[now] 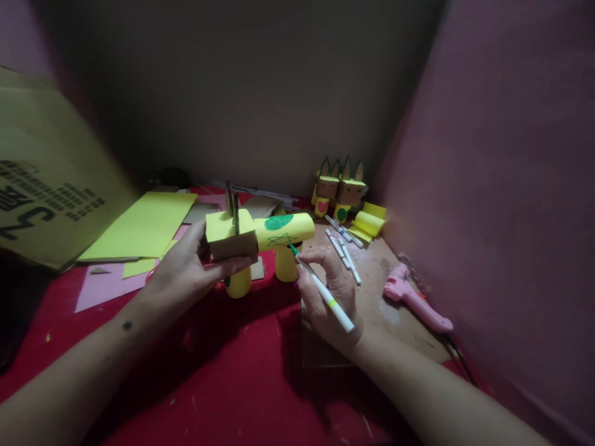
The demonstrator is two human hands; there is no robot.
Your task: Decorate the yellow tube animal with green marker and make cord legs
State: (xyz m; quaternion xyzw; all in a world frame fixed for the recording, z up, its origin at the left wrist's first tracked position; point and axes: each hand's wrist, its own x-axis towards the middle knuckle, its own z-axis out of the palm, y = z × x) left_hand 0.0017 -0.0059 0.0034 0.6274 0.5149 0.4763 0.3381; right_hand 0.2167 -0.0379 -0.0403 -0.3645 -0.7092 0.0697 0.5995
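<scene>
My left hand [190, 260] is closed around the boxy head of a yellow paper animal figure [307, 226], thumb along the brown cardboard front. The figure has a tube body, tube legs and upright cardboard ears or horns. A filled green patch shows on top of its body, with a green star-like outline on the side below. In my right hand [328, 291] a white marker [332, 303] with a lime band is gripped like a pen. Its green tip touches the body at the outline's right end.
Two finished-looking cardboard-headed figures [341, 189] stand at the back. Several white markers [341, 251] and a curled yellow paper [369, 223] lie on a cardboard sheet [376, 310]. A pink glue gun [416, 297] rests at right. Yellow sheets [139, 226] and a large carton [41, 179] are at left.
</scene>
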